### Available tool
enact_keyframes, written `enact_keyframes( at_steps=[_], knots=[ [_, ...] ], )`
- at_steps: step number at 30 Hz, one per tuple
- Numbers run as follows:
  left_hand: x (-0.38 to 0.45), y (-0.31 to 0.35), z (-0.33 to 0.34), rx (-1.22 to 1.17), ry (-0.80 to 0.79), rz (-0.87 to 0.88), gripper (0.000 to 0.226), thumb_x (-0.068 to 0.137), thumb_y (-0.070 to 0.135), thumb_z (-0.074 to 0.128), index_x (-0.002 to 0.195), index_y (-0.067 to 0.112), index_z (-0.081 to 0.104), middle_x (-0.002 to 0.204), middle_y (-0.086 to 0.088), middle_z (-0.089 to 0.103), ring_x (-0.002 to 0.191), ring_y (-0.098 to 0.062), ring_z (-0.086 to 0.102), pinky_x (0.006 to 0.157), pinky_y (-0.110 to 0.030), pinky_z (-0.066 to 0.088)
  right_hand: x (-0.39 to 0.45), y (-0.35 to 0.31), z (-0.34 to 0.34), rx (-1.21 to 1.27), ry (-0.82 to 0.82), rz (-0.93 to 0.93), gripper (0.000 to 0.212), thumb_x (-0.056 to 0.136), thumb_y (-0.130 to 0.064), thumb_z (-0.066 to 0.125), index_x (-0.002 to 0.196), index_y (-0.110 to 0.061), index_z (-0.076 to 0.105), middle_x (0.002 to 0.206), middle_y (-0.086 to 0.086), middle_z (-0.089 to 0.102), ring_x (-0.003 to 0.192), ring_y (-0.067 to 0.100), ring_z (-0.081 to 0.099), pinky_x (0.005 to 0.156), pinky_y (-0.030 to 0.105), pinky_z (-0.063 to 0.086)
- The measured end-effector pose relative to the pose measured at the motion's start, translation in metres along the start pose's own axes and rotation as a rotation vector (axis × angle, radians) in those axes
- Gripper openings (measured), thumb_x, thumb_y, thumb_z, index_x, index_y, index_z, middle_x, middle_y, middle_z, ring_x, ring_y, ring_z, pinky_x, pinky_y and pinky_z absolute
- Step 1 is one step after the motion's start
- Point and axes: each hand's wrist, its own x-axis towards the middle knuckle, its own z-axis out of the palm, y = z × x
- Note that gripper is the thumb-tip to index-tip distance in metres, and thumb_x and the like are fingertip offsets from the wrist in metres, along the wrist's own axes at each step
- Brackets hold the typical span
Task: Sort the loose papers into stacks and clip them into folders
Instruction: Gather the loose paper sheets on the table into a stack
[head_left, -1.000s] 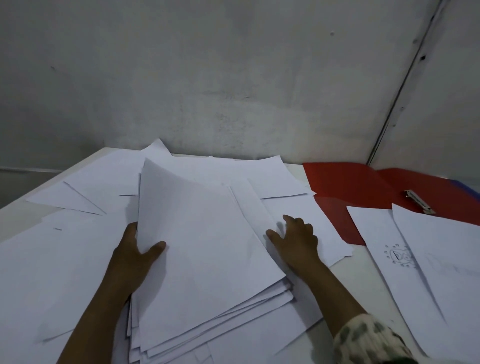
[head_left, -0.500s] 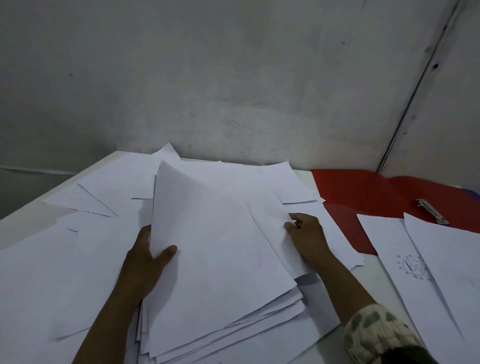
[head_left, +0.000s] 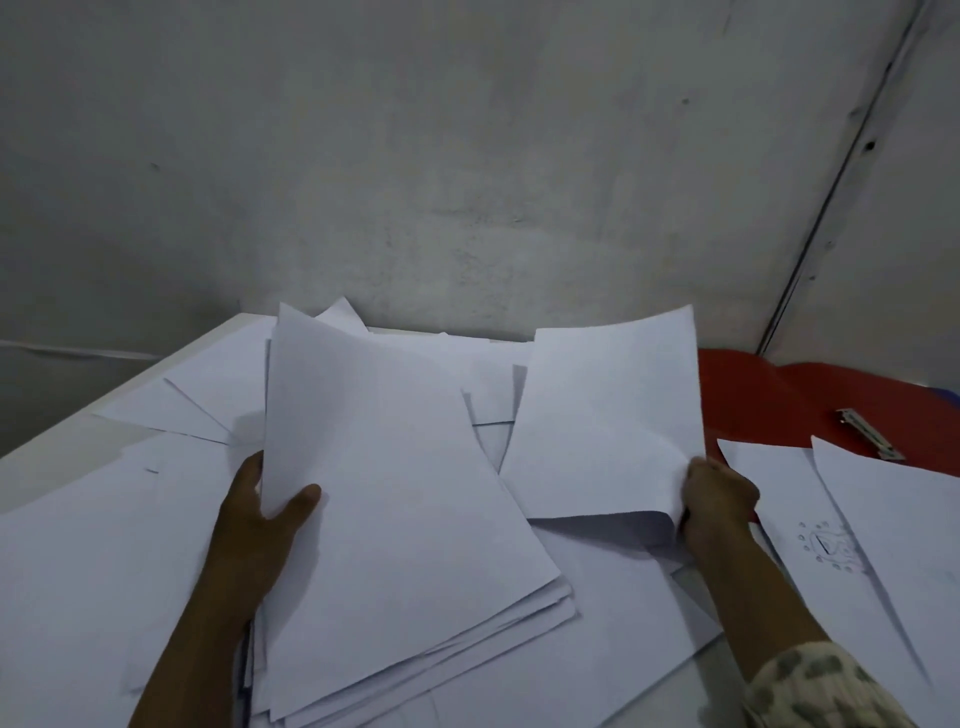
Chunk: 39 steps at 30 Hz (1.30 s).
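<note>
**Lifted sheet sits right of the gathered stack; merge runs right-to-left**

Left side: loose white paper sheets (head_left: 88, 561) cover the white tabletop (head_left: 57, 447), fanned and overlapping, none squared up.

Left hand (head_left: 260, 525) grips the gathered stack of white paper sheets (head_left: 395, 519) at its left edge: thumb on the top face, fingers hidden underneath. The stack is tilted, far end raised, near end resting on the pile, with its lower edges splayed and uneven. Long axis runs away from the person, leaning slightly right at the near end.

Centre-right: right hand (head_left: 719, 506) pinches a single white paper sheet (head_left: 608, 426) at its near right corner, fingers curled round the edge. The sheet is lifted and curls up toward the wall, its bottom edge rolled under. It lies just right of the stack, edges nearly touching, long axis roughly parallel to the stack's.

My read: the sheet goes left onto the stack. Right hand is the carrier, left hand just holds. Axes already roughly line up, so little rotation is needed. Risk: a corner pinch lets the sheet flop or fold on landing.

Far right: an open red plastic folder (head_left: 769, 395) with a metal clip (head_left: 870, 434) lies flat, well away from the stack, partly covered by a white sheet with a small drawn emblem (head_left: 826, 540). Clipping is not started.
</note>
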Motion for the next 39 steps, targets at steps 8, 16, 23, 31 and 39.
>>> enact_keyframes(
  at_steps=[8, 16, 23, 31, 39],
  knots=[
    [0.000, -0.002, -0.004, 0.036, -0.013, -0.033, 0.049, 0.086, 0.003, 0.060, 0.132, 0.008, 0.045, 0.115, -0.011, 0.054, 0.099, -0.025, 0.050, 0.085, -0.034, 0.038, -0.005, -0.009, -0.009, 0.185, 0.009, 0.157, 0.033, 0.091, 0.005, 0.037, 0.063, -0.012, 0.038, 0.068, 0.002, 0.041, 0.075, 0.020, 0.048, 0.079, 0.027, 0.039],
    [-0.002, 0.001, -0.003, 0.067, -0.027, -0.069, 0.050, 0.085, 0.007, 0.062, 0.133, 0.008, 0.045, 0.112, -0.006, 0.052, 0.095, -0.021, 0.048, 0.083, -0.032, 0.038, -0.020, 0.000, -0.001, -0.016, -0.134, 0.079, 0.016, 0.092, -0.003, 0.042, 0.089, -0.003, 0.058, 0.078, 0.007, 0.050, 0.079, 0.024, 0.053, 0.067, 0.030, 0.043],
    [-0.003, 0.000, 0.002, 0.085, -0.044, -0.095, 0.043, 0.088, 0.013, 0.059, 0.129, 0.006, 0.047, 0.114, -0.013, 0.056, 0.091, -0.025, 0.051, 0.077, -0.033, 0.041, -0.049, 0.009, 0.018, -0.367, -0.423, -0.124, 0.035, 0.095, -0.013, 0.048, 0.129, -0.004, 0.053, 0.121, 0.002, 0.057, 0.103, 0.019, 0.052, 0.095, 0.029, 0.041],
    [-0.002, 0.000, 0.004, 0.099, -0.051, -0.105, 0.043, 0.094, 0.012, 0.047, 0.136, 0.006, 0.040, 0.133, -0.018, 0.050, 0.115, -0.031, 0.049, 0.095, -0.036, 0.037, -0.083, 0.030, 0.040, -0.654, -0.629, -0.415, 0.041, 0.097, -0.011, 0.041, 0.137, -0.010, 0.043, 0.100, 0.003, 0.056, 0.082, 0.012, 0.053, 0.083, 0.020, 0.038],
    [-0.003, 0.003, 0.008, 0.082, -0.065, -0.109, 0.042, 0.091, 0.021, 0.055, 0.130, 0.009, 0.046, 0.111, -0.008, 0.055, 0.090, -0.021, 0.052, 0.070, -0.025, 0.042, -0.102, 0.034, 0.049, -0.989, -0.699, -0.584, 0.036, 0.096, -0.027, 0.042, 0.126, -0.010, 0.053, 0.128, 0.009, 0.053, 0.116, 0.025, 0.052, 0.095, 0.031, 0.040]
  ],
)
